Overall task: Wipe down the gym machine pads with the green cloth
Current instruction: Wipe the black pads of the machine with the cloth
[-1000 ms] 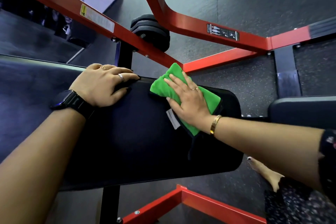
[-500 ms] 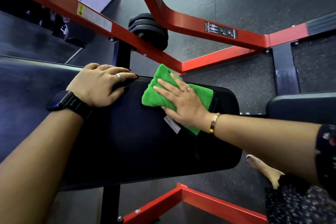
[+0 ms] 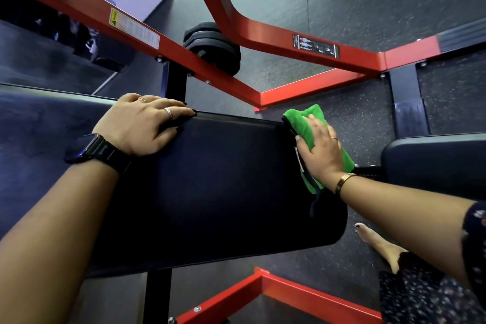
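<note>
Folded green microfibre cloth (image 3: pixel 302 123) on the right end of the black vinyl gym pad (image 3: pixel 223 179), right hand (image 3: pixel 319 151) pressing it with straight fingers, left hand (image 3: pixel 139 123) resting flat on the pad's far edge.

Your right hand (image 3: pixel 319 150) covers the middle of the green cloth (image 3: pixel 305 123) at the right end of the black pad (image 3: pixel 223 187), so how the cloth lies under your palm is hidden. Beyond the pad, the yellow label (image 3: pixel 134 30) and black label (image 3: pixel 316 46) on the red frame (image 3: pixel 263 31) are too small to read. Right of the pad, a second pad (image 3: pixel 434 163) runs off the edge.
</note>
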### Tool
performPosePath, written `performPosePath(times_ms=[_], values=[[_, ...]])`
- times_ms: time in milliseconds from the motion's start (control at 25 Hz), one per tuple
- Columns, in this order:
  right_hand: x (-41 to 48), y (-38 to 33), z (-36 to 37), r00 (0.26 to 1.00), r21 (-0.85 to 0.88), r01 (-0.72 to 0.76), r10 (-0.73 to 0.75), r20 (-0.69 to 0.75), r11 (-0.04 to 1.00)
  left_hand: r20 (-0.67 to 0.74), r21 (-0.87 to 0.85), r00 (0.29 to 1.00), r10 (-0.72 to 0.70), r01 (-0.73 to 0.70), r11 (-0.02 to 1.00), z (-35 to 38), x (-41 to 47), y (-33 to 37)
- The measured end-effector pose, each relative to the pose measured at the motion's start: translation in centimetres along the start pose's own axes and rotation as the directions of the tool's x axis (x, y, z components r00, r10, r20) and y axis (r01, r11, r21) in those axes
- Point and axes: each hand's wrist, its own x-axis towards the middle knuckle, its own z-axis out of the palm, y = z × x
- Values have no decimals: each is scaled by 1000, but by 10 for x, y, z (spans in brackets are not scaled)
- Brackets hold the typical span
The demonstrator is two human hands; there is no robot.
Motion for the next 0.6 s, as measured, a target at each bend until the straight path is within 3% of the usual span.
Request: performPosePath(times_ms=[320,600], values=[[-9,7,8,940,112,-328,336,-62,938,-16,-12,1000,6,-6,1000,1,-1,-1],[-44,13,10,768,254,-605,638,-64,754,-41,-7,999,17,-17,1000,3,-3,-2]])
